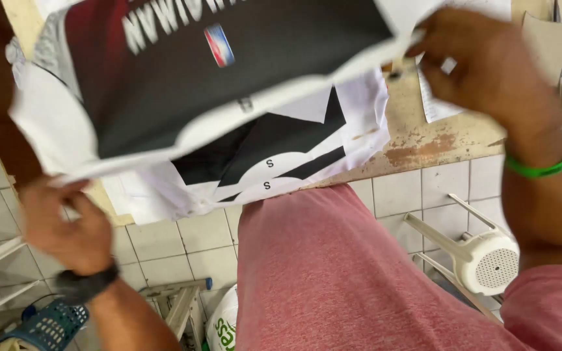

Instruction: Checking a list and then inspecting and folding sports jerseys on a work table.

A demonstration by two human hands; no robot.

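The lower-left corner of a large white sheet printed black and red [183, 84] is being pinched by the left hand [66, 227], fingers closed on it. Its upper-right edge is being clamped between the right hand [489, 71] fingers, above the worn wooden table [424, 140].

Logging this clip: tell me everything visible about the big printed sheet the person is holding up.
The printed sheet is large, thin and paper-like, with white margins around a mostly black print that has a dark red area at its left and pale lettering near the top edge. It is lifted and tilted above the worn table, bending slightly. The left hand pinches its lower left corner, and the right hand grips its right edge. Similar black-and-white printed sheets lie beneath it.
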